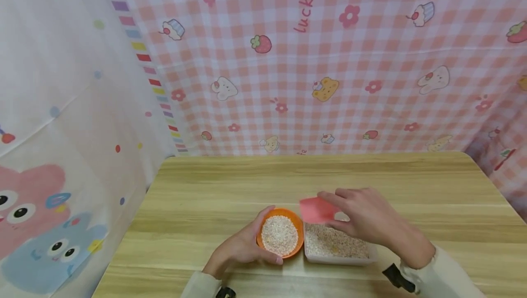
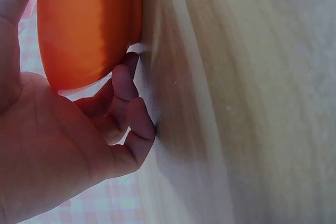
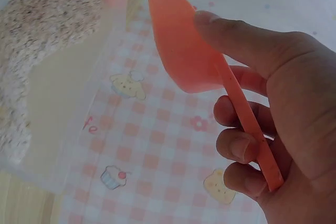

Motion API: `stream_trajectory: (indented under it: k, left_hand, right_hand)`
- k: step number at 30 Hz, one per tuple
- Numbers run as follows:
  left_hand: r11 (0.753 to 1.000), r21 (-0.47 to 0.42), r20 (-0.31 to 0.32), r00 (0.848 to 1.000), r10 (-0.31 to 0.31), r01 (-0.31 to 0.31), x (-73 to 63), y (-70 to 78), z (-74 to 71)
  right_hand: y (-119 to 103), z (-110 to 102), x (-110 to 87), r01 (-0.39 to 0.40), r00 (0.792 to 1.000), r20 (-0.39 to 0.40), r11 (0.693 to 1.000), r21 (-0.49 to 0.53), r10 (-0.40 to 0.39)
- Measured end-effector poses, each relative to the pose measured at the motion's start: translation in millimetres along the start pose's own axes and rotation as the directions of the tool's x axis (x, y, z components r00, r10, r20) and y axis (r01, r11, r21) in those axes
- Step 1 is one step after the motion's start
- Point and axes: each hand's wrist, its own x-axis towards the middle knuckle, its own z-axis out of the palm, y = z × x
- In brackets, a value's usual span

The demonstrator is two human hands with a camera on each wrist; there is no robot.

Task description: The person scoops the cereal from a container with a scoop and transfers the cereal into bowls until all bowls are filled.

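Note:
An orange bowl (image 1: 300, 234) filled with pale grain flakes (image 1: 280, 235) stands on the table. My left hand (image 1: 244, 246) grips its left side, thumb on the near side and fingertips at the far rim. The left wrist view shows the other fingers bent below the bowl's wall (image 2: 84, 30), close to the tabletop. My right hand (image 1: 370, 218) holds a coral-pink scoop (image 1: 314, 210) above the left end of a clear plastic tub (image 1: 339, 260) of grain flakes. In the right wrist view, its fingers curl round the scoop's handle (image 3: 247, 114), with the thumb along the blade's edge.
The wooden table (image 1: 230, 179) has bowl and tub side by side near its front edge. Behind it hangs a pink checked curtain (image 1: 288, 69) with printed cartoons, and a white printed cloth (image 1: 82, 106) hangs on the left.

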Motion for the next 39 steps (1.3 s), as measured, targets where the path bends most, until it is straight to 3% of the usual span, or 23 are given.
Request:
stream_trajectory:
  k: [8, 15, 19, 22, 27, 31, 39]
  left_hand:
    - [1.000, 0.029, 0.002, 1.000, 0.011, -0.011, 0.6, 0.6, 0.0]
    - [0.995, 0.099, -0.009, 1.000, 0.007, -0.006, 0.3, 5.5, -1.0]
    - [0.971, 0.239, -0.077, 0.997, 0.011, 0.008, -0.6, 12.6, -2.9]
    - [0.942, 0.336, -0.169, 0.985, 0.042, 0.018, -1.3, 21.4, -2.7]
    - [0.935, 0.352, -0.262, 0.954, 0.142, -0.042, -4.4, 40.8, 3.9]
    - [0.942, 0.316, -0.227, 0.956, 0.188, -0.111, -4.6, 55.7, 13.2]
    - [0.959, 0.267, -0.110, 0.985, 0.130, -0.096, 4.3, 69.7, 33.4]
  right_hand:
    - [7, -5, -20.2, -0.071, 0.997, 0.026, 0.997, 0.019, 0.070]
    - [14, -4, -39.3, -0.074, 0.997, 0.016, 0.997, 0.005, 0.074]
    - [18, -1, -46.4, -0.081, 0.996, 0.025, 0.997, -0.001, 0.081]
    - [19, 1, -50.7, -0.090, 0.995, 0.051, 0.996, 0.009, 0.089]
    - [22, 6, -54.5, -0.097, 0.992, 0.086, 0.995, 0.008, 0.096]
    - [22, 9, -54.3, -0.095, 0.990, 0.102, 0.995, -0.015, 0.097]
    - [22, 15, -52.5, -0.090, 0.985, 0.144, 0.995, -0.041, 0.095]
